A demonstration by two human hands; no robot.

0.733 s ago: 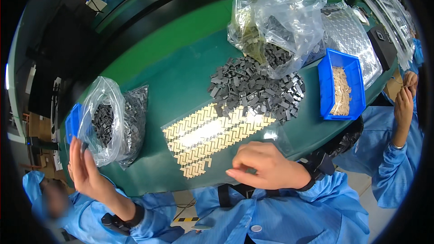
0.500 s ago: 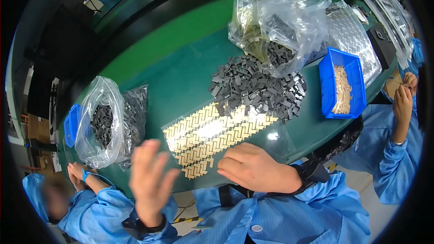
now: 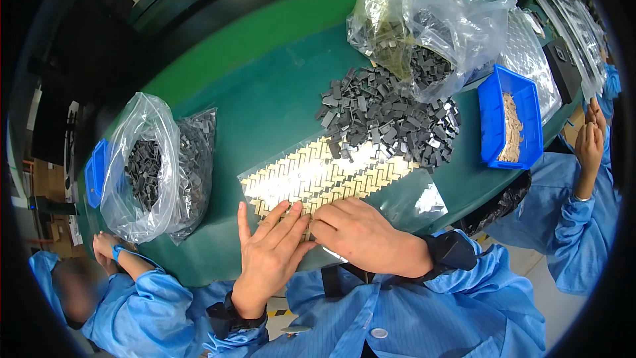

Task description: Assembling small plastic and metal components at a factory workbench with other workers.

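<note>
We rest our left hand point(image 3: 270, 252) flat with fingers spread and our right hand point(image 3: 361, 235) loosely curled, gripping nothing, side by side on the near edge of the clear sheet of tan pieces point(image 3: 331, 176), which stretches away toward the grey pile point(image 3: 387, 119).

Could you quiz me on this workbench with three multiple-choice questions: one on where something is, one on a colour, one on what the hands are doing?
1. Where is the heap of small dark grey pieces?
A. beyond the patterned sheet
B. inside the tray
C. on the floor

2. What colour is the tray of pale pieces?
A. red
B. blue
C. yellow

3. How are the left hand and right hand placed?
A. raised in the air
B. in the bags
C. flat on the patterned sheet

Answers: 1 A, the heap overlaps the sheet's far edge. 2 B, its walls are bright blue. 3 C, both press its near edge.
</note>
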